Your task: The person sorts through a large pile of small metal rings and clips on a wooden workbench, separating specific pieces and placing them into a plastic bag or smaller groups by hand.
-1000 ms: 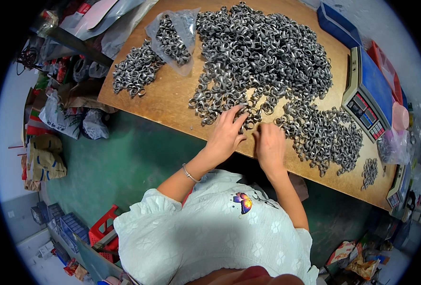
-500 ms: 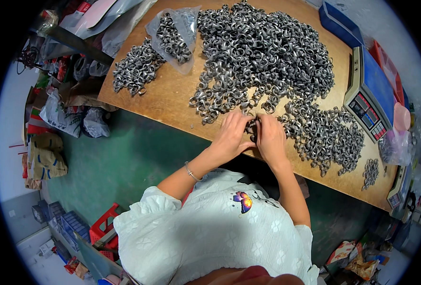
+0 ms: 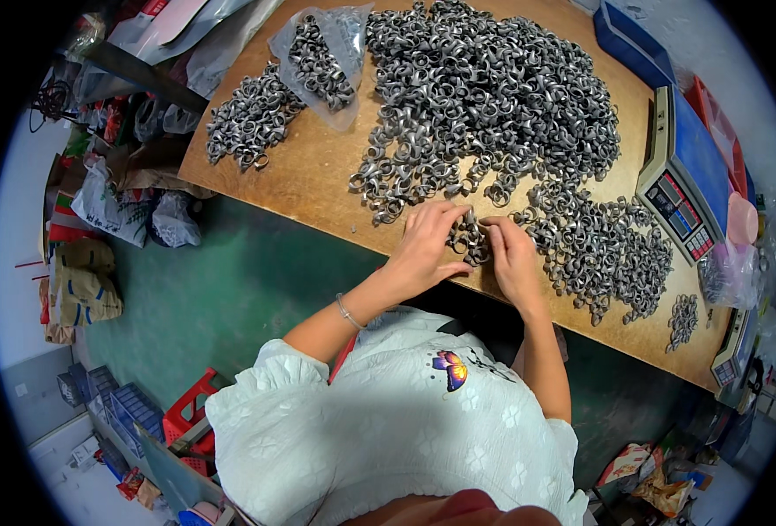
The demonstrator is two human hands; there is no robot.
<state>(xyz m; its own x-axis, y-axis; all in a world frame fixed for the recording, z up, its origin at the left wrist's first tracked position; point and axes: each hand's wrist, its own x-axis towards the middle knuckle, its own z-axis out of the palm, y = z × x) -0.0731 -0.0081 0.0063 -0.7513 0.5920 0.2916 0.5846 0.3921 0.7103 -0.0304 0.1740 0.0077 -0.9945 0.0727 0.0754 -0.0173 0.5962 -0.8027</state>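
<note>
A small cluster of grey metal rings (image 3: 469, 238) lies at the table's near edge, between my two hands. My left hand (image 3: 425, 248) curves around its left side, with thumb and fingers apart and the fingertips touching the rings. On the right side, my right hand (image 3: 514, 259) has its fingertips drawn together in a pinch at the cluster's edge; what they hold, if anything, is too small to make out. Behind my hands spreads a big heap of similar rings (image 3: 493, 96). A lower spread of rings (image 3: 602, 250) lies to the right of my right hand.
A wooden table (image 3: 309, 188) carries everything. At its left are another ring pile (image 3: 252, 118) and a clear plastic bag (image 3: 348, 53) with rings. To the right stand a blue-topped scale (image 3: 699, 158), a blue tray (image 3: 633, 44), a red tray (image 3: 712, 123) and a few rings (image 3: 683, 322).
My right hand has moved a little right, away from my left hand. The gap between them has widened, and more of the small ring cluster shows.
</note>
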